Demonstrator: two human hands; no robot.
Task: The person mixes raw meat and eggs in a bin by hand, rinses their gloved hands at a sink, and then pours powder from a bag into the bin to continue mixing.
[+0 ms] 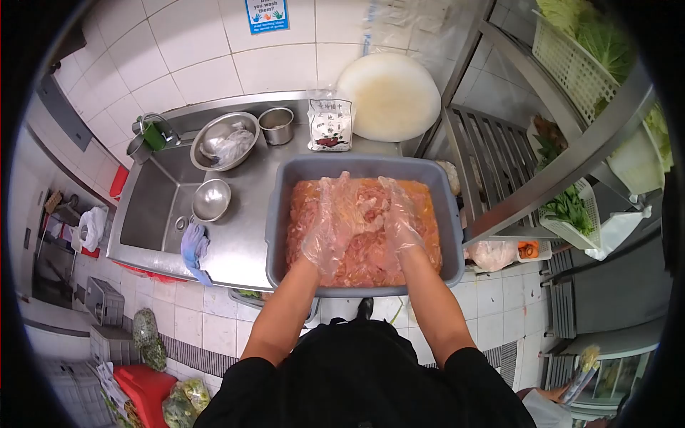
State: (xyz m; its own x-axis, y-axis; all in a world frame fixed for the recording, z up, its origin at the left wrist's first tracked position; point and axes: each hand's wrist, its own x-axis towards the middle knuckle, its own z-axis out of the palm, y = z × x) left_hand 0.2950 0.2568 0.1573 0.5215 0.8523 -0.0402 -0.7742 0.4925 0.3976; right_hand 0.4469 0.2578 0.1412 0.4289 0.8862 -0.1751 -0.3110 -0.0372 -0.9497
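Note:
A large grey tub [273, 228] holds raw sliced meat [364, 264] in orange-red liquid. Both my hands wear clear plastic gloves and rest in the meat inside the tub. On the left side of the tub is my left hand [335, 214], fingers stretched toward the far edge and partly coated with marinade. My right hand [399, 214] lies to the right of it, its fingertips among the meat, with a gap of meat between the two. Whether either hand grips any pieces cannot be made out. Behind the tub stands a white printed bag [330, 127].
A sink [160, 207] is at left, with metal bowls [212, 200], a metal pot [276, 125] and a blue-purple glove [194, 250] nearby. A round white board [389, 96] leans on the wall. A metal rack [492, 157] with vegetable baskets stands right. Another person's hand [555, 394] shows lower right.

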